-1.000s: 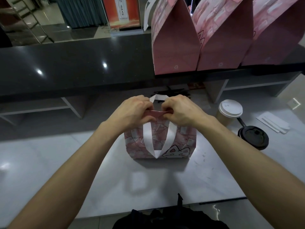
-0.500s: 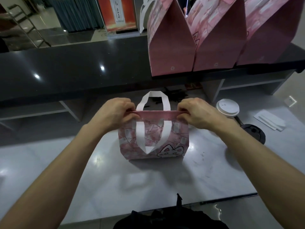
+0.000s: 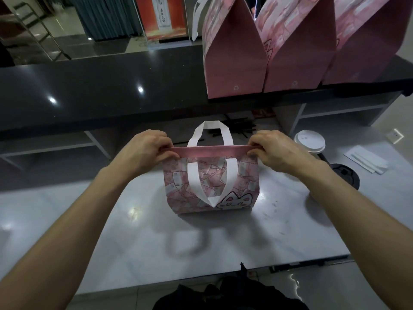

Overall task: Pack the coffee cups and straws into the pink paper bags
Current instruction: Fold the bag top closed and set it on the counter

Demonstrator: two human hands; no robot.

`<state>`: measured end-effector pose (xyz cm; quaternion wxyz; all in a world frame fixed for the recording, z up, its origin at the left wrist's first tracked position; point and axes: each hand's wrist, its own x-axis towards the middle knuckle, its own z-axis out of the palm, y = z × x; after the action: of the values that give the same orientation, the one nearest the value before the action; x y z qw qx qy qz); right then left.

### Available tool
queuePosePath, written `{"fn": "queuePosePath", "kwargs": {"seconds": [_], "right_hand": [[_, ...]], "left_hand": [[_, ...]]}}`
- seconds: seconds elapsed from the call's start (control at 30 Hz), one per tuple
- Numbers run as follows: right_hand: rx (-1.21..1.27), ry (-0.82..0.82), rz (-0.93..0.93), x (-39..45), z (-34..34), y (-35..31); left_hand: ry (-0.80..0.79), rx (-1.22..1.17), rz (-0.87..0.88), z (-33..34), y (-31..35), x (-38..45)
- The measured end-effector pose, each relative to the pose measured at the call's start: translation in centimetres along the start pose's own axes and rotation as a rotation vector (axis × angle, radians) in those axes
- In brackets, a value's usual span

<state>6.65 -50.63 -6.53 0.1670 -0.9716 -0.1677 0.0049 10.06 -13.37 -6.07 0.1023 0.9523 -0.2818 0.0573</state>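
Pinching the folded top edge of the bag at both ends: our left hand and right hand each grip a corner. Bag stands upright mid-table, pink with cat print, white handles, one up, one hanging down front.

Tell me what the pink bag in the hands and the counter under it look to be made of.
Pink bag: printed matte paper, judging by crisp folds and flat white strip handles. Counter: pale glossy stone or laminate, mirroring ceiling lights; which one is unclear.
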Motion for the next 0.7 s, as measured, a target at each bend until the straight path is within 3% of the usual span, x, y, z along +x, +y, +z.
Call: {"fn": "queuePosePath", "kwargs": {"seconds": [0.2,0.33,0.43,0.5,0.6,0.7], "right_hand": [[-0.002,0.063,-0.041,-0.4,0.4,0.5],[0.215,0.197,0.082,-1.3,1.3,2.2],[0.366,0.283,0.158,-4.5,3.4,3.6],[0.379,0.209,0.244,-7.7,6.4,4.6],[0.286,-0.047,0.307,-10.9,11.2,5.2],[0.272,-0.078,0.304,-10.6,14.2,4.4]], "left_hand": [[-0.033,-0.095,-0.056,-0.2,-0.6,-0.9],[0.148,-0.236,-0.17,0.9,-0.6,-2.0],[0.268,-0.531,-0.367,2.4,-1.3,-5.7],[0.162,-0.625,-0.465,4.9,-1.6,-9.2],[-0.1,-0.532,-0.566,9.4,-0.7,-13.1],[-0.166,-0.432,-0.561,13.1,1.5,-13.4]]}}
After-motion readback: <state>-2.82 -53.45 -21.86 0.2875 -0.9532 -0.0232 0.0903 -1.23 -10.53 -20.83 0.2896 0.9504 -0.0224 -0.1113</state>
